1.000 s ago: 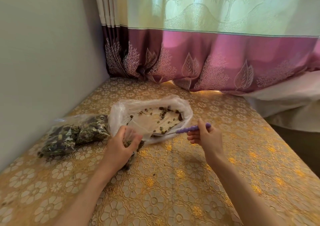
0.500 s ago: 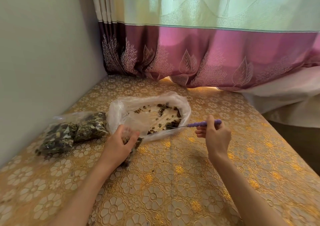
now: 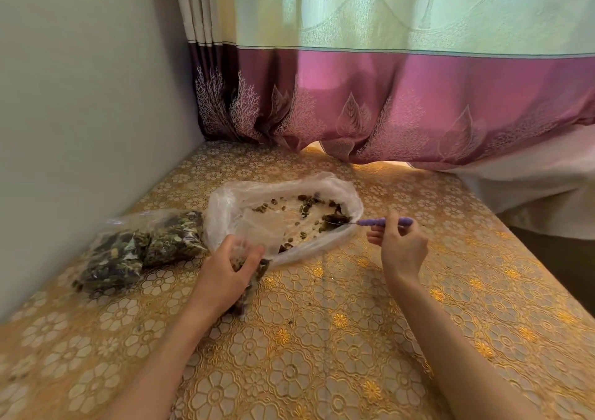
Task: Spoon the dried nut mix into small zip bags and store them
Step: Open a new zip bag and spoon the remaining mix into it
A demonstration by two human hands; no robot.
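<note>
A large clear plastic bag (image 3: 349,194) lies open on the table with scattered bits of dried nut mix (image 3: 307,205) inside. My right hand (image 3: 402,247) holds a purple-handled spoon (image 3: 376,222); its bowl rests in the mix at the bag's right edge. My left hand (image 3: 225,271) grips a small zip bag (image 3: 254,278), partly filled and held upright at the big bag's near edge. Two filled small bags (image 3: 145,245) lie to the left by the wall.
The table carries a gold floral lace cloth (image 3: 322,339). A grey wall (image 3: 80,113) runs along the left side. A pink and cream curtain (image 3: 386,97) hangs at the back, and the table's right edge drops off near a white cloth (image 3: 531,194).
My right hand moved right and pushed the spoon's bowl into the nut mix at the bag's right side. My left hand and its small bag stayed in place.
</note>
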